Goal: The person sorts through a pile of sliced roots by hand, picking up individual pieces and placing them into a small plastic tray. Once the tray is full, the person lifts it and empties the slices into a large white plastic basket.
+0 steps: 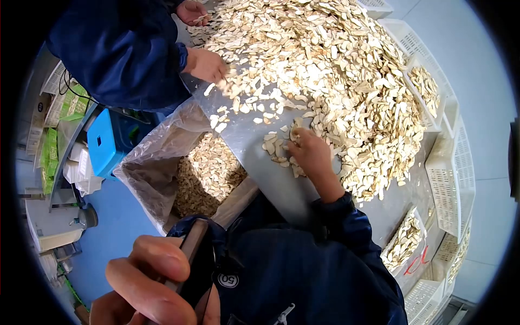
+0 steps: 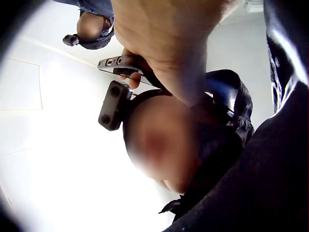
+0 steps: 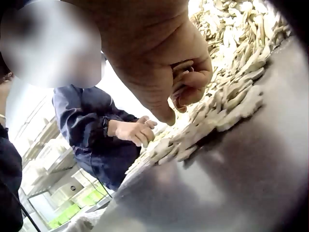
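Pale slices [image 1: 330, 76] lie heaped on the desk [image 1: 244, 138], upper centre to right of the head view. Right hand [image 1: 311, 154] mid-frame at the heap's left edge, fingers curled in; the right wrist view shows slices inside the curl. Small loose cluster just left of its fingertips. Left hand [image 1: 154, 276] at bottom left, fingers and thumb closed about a flat device [image 1: 192, 244]; together they block that corner and cover part of the blue floor [image 1: 111, 216]. Just above: plastic-lined box [image 1: 146, 179], beside the desk edge, more slices inside. Second person's sleeve [image 1: 130, 65] fills much of the upper left; that person's near hand [image 1: 207, 64], fingers blurred, is among scattered slices. Light-blue plastic piece [image 1: 103, 143] with a dark slot, left side. White baskets [image 1: 447, 173] line the right. Lower right: tray [image 1: 391, 250] of slices, a red object [image 1: 416, 262] beside it, too small to identify. Dark jacket [image 1: 309, 271] hides the bottom centre.
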`<state>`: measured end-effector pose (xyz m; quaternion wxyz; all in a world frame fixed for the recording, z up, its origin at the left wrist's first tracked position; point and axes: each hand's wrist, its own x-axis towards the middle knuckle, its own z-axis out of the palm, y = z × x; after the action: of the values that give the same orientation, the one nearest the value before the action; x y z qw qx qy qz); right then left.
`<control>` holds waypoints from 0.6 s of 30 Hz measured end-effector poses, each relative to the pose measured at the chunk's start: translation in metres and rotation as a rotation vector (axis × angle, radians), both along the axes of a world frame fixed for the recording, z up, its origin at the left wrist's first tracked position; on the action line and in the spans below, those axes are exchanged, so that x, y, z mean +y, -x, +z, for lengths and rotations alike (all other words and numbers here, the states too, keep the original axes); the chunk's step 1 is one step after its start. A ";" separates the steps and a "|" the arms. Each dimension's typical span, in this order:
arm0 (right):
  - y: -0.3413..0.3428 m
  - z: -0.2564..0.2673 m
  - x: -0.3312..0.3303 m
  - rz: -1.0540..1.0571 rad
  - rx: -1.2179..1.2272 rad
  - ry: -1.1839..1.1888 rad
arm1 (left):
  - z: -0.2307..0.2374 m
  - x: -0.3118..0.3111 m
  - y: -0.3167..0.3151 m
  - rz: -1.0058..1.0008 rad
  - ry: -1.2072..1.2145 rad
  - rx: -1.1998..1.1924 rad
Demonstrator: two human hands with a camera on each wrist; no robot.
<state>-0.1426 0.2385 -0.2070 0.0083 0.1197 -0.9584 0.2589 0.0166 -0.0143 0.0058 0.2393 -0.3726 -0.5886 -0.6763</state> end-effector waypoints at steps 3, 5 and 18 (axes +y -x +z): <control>-0.008 0.004 -0.018 0.079 -0.051 0.025 | -0.006 0.001 0.009 -0.045 -0.059 0.109; -0.011 0.004 -0.029 0.108 -0.051 0.003 | -0.008 -0.001 0.010 -0.049 -0.081 0.157; -0.005 -0.001 -0.014 -0.003 0.001 -0.012 | -0.011 0.001 0.008 0.048 -0.128 0.223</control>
<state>-0.1376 0.2247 -0.2083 0.0085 0.1184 -0.9601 0.2531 0.0086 -0.0131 -0.0050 0.3425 -0.4152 -0.5230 -0.6609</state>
